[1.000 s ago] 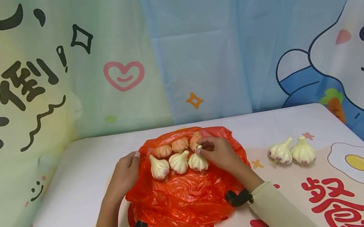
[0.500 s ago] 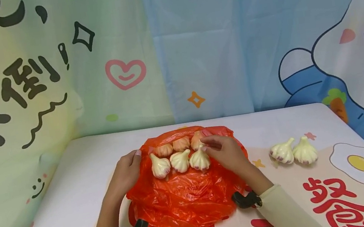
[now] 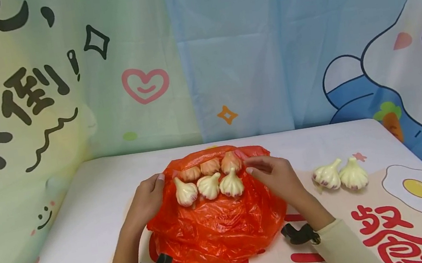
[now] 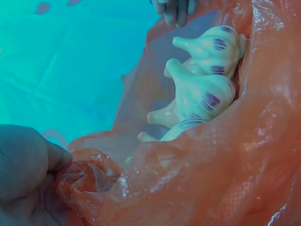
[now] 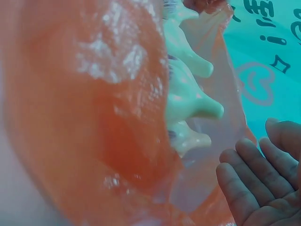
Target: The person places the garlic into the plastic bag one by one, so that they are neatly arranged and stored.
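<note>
A red plastic bag [image 3: 218, 235] lies spread on the table with its mouth wide. Three pale garlic bulbs [image 3: 208, 187] sit in a row in it, necks pointing away, and a second row of orange-looking garlic bulbs [image 3: 209, 167] shows behind them. My left hand [image 3: 148, 201] pinches the bag's left edge, where the plastic bunches under the thumb in the left wrist view. Beside the bag's right edge is my right hand [image 3: 279, 180]. Its fingers [image 5: 251, 172] are extended and hold nothing in the right wrist view.
Two more garlic bulbs, one on the left [image 3: 327, 176] and one on the right [image 3: 353, 175], lie side by side on the table to the right. The printed cloth covers the tabletop [image 3: 119, 172], and a patterned curtain [image 3: 232, 55] hangs behind it.
My right hand has let go of the rightmost front garlic bulb and moved right to the bag's edge. The left hand keeps its hold; the bulbs stay in place.
</note>
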A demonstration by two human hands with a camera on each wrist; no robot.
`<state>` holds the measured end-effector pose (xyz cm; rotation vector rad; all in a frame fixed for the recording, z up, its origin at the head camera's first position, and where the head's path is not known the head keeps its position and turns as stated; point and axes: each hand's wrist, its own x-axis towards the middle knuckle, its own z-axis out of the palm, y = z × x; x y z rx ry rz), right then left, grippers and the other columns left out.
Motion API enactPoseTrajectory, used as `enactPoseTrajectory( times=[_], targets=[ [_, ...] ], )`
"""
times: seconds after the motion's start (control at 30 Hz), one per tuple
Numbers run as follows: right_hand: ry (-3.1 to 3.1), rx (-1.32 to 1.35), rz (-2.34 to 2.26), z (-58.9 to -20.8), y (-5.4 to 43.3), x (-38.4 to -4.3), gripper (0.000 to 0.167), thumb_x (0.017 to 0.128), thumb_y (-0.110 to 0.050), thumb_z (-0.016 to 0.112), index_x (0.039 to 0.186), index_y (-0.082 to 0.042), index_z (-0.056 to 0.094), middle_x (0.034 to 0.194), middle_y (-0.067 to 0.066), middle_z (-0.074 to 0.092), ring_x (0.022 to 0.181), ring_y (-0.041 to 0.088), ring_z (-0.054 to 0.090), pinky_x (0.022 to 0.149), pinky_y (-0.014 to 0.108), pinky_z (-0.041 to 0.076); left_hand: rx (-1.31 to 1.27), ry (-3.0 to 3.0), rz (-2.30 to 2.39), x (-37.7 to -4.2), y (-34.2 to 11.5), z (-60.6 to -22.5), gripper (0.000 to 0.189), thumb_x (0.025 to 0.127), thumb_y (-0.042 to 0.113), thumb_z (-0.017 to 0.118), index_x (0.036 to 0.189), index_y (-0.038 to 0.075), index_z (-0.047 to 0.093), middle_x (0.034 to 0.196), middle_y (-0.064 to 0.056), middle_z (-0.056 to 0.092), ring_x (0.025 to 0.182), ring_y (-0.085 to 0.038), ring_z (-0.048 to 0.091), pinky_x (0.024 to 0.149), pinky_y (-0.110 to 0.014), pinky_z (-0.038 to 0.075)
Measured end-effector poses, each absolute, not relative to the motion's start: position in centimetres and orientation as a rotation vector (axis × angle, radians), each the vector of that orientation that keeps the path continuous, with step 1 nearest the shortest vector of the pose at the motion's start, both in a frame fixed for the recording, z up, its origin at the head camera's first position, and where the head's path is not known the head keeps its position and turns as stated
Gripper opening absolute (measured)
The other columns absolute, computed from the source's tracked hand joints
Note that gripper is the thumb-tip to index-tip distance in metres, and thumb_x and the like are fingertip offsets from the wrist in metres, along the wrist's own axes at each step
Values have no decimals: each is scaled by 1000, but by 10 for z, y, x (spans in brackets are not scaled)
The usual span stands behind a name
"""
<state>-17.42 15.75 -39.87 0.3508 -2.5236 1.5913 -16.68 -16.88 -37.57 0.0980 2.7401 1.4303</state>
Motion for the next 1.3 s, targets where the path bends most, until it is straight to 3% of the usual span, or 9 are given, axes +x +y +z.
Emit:
enactPoseTrajectory(
  times=[0.43, 0.73, 0.97, 1.1, 1.3],
  targets=[
    [-2568, 229, 1551, -404, 186, -166, 33, 94, -26, 66, 123, -11, 66, 118, 8, 66, 108, 27, 64, 83, 36, 52, 101, 2734, 1435, -167, -168, -376, 45, 107, 32, 34, 125, 0, 59, 109, -18, 64, 88, -30, 61, 78, -40, 55],
    [-2567, 191, 1434, -409, 210, -158, 35, 95, -32, 63, 121, -8, 68, 115, 9, 68, 103, 26, 65, 80, 25, 52, 100, 2731, 1438, -166, -167, -376, 45, 107, 32, 34, 126, -1, 58, 110, -18, 64, 88, -30, 62, 78, -40, 55],
    [-2543, 100, 1339, -408, 230, -154, 37, 95, -40, 62, 119, -13, 69, 115, 7, 68, 105, 24, 64, 80, 21, 50, 130, 2783, 1403, -168, -169, -376, 43, 107, 29, 34, 118, 0, 62, 95, -16, 63, 83, -27, 58, 75, -36, 52],
    [-2535, 19, 1295, -405, 245, -153, 40, 95, -43, 60, 120, -13, 68, 115, 8, 68, 102, 22, 63, 74, 13, 48, 130, 2780, 1403, -168, -170, -377, 42, 107, 28, 33, 117, 0, 63, 94, -15, 62, 85, -28, 57, 74, -36, 50],
    [-2529, -53, 1190, -396, 270, -146, 41, 97, -40, 58, 123, -10, 66, 119, 11, 67, 108, 26, 62, 78, 7, 42, 127, 2769, 1405, -168, -169, -377, 42, 107, 29, 33, 116, 0, 63, 92, -16, 61, 84, -29, 57, 73, -35, 50]
  ],
)
